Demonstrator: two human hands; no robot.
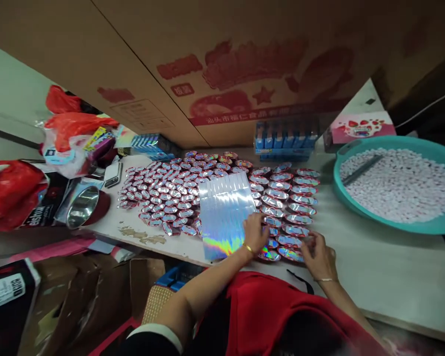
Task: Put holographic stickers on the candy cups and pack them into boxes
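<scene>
At the near right corner of the holographic sheet stack (pixel 224 212), my left hand (pixel 255 232) lies with its fingers spread flat on the top sheet. That grip is apart and clamped on nothing. Right of the stack, at the near end of the rows, my right hand (pixel 318 256) bends its fingertips over the foil-lidded cups (pixel 291 253). I cannot tell whether that grip is together on one cup, because the fingers hide it.

The cups stand in close rows on the desk (pixel 374 257) to the left of, behind and to the right of the stack. A teal basin (pixel 340 188) of small white pieces sits well right of the stack, and a steel bowl (pixel 82 207) well left.

Finding: this work is best done with the left palm pinning the stack against sliding. The right fingertips should take one cup by its rim and lift it straight, so the neighbouring cups are not knocked out of line.
</scene>
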